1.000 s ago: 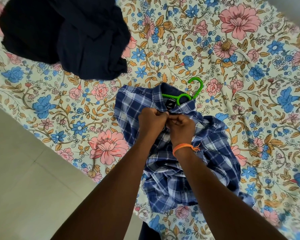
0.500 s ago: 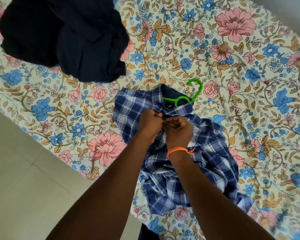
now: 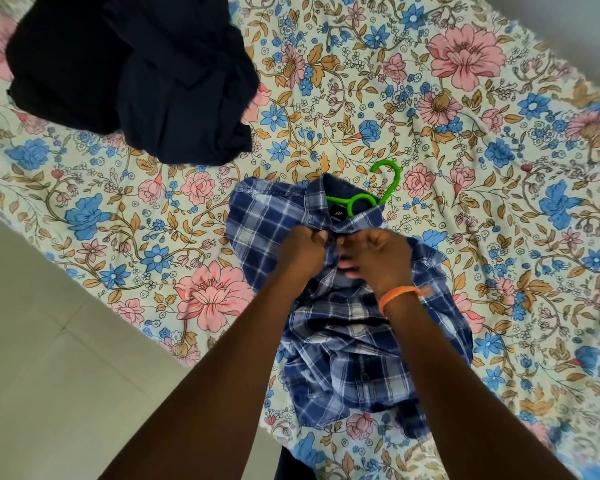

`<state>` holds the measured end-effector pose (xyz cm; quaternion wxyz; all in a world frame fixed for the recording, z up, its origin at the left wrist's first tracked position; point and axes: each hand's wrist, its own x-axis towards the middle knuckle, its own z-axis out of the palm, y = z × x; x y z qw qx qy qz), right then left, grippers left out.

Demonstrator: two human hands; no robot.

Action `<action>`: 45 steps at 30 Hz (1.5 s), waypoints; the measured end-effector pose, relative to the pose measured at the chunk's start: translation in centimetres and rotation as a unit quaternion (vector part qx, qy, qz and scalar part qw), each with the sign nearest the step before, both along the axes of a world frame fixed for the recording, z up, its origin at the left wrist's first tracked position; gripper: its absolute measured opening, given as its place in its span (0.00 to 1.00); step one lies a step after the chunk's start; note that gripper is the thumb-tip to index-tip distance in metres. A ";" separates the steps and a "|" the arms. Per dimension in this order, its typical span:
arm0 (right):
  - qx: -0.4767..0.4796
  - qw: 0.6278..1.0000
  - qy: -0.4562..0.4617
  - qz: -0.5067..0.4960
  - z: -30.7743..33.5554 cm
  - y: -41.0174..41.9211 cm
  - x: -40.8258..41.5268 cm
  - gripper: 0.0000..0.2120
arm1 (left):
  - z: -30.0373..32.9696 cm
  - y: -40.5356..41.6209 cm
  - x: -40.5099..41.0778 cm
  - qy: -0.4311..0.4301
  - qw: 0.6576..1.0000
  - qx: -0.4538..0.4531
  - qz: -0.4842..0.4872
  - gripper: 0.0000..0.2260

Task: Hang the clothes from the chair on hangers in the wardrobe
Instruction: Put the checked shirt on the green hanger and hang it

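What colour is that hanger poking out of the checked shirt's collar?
Bright green. The hanger shows clearly in the head view, its hook lying on the floral bedsheet.

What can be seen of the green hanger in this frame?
The green hanger looks like smooth bright plastic. Only its hook, neck and a ring-shaped loop below the neck show; the arms are hidden inside the blue plaid shirt, which lies crumpled on the floral bedsheet. It lies flat, the hook sticking out of the collar onto the sheet, pointing away from the person. Neither the left hand nor the right hand touches it; both pinch the shirt front just below the collar.
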<state>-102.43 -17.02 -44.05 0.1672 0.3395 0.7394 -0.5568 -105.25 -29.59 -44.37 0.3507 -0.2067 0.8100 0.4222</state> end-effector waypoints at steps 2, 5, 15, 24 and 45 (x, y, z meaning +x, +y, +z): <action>0.167 0.980 0.107 -0.011 0.9 1.0 -0.9 0.08 | 0.0 0.0 0.6 0.023 0.998 -0.022 -0.046 0.16; 0.240 0.956 0.167 -0.031 1.0 2.9 -3.9 0.18 | 0.3 -0.1 1.6 0.039 0.997 0.012 -0.068 0.19; 0.055 0.990 0.100 0.085 7.1 4.5 -7.3 0.10 | 5.2 -1.0 5.1 0.033 0.998 0.022 -0.042 0.16; 0.119 0.936 0.291 0.158 32.5 5.3 -5.4 0.07 | 23.8 2.9 5.3 0.111 0.983 0.106 0.097 0.13; 0.097 0.918 0.385 -0.016 67.1 13.8 3.2 0.10 | 56.4 10.6 13.9 0.375 0.897 0.221 -0.081 0.07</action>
